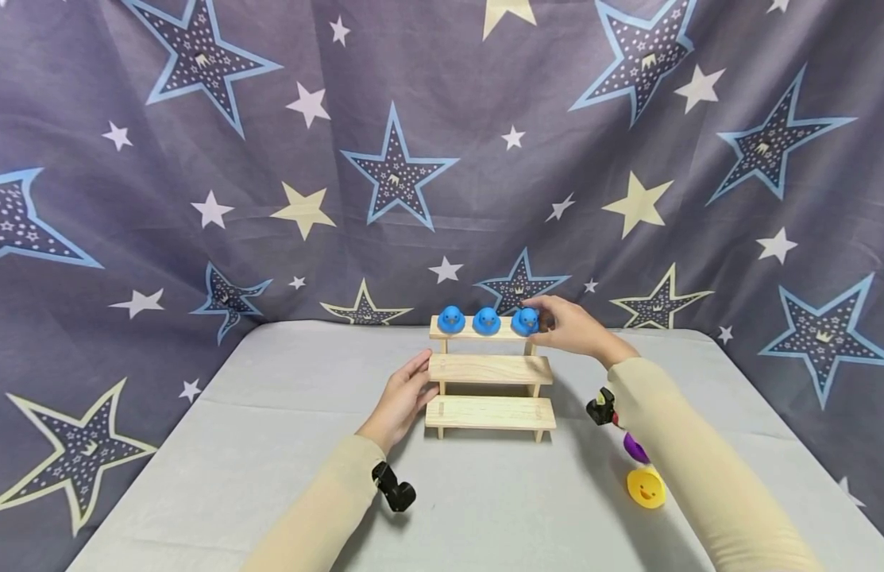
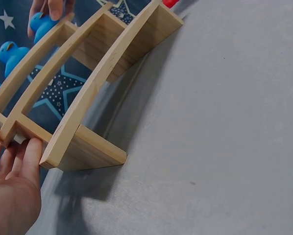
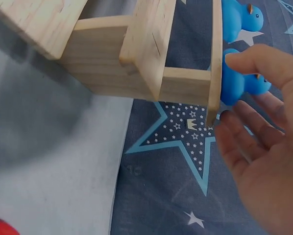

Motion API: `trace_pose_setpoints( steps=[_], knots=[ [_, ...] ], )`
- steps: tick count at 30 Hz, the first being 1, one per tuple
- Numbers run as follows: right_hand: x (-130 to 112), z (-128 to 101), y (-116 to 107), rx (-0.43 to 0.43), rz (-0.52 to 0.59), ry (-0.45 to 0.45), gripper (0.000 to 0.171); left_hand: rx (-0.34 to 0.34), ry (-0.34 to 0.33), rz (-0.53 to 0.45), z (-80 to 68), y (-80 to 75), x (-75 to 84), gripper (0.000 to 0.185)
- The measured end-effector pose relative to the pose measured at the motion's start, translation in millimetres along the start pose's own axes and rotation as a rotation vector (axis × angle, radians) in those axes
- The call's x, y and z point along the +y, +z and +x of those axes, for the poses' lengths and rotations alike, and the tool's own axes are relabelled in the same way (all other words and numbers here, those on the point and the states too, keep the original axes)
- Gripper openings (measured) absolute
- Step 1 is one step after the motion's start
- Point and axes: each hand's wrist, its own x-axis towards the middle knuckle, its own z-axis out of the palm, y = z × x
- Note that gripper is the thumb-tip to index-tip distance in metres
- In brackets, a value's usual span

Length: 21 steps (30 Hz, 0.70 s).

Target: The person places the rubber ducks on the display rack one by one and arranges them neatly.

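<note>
Noted right hand [image 1: 573,327] at the far top step, fingers curled round the rightmost blue duck [image 1: 525,320]; left hand [image 1: 402,399], fingers straight, steadied the wooden stepped shelf [image 1: 490,413] left end.

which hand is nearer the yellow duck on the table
The right. The yellow duck lies just beside the right forearm, though the right hand itself is up at the rightmost blue duck. The left hand rests against the wooden step shelf, on its far side.

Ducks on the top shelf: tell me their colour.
All three ducks are blue with small orange beaks, clearest in the head view.
</note>
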Motion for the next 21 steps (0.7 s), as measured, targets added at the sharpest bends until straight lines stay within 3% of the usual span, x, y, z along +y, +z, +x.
trace_pose_setpoints(
  steps=[21],
  knots=[
    [22.1,-45.0,-27.1,-0.058,-0.072,-0.006,0.065,0.003,-0.006,0.0,1.2,0.0,0.3,0.053]
  ],
)
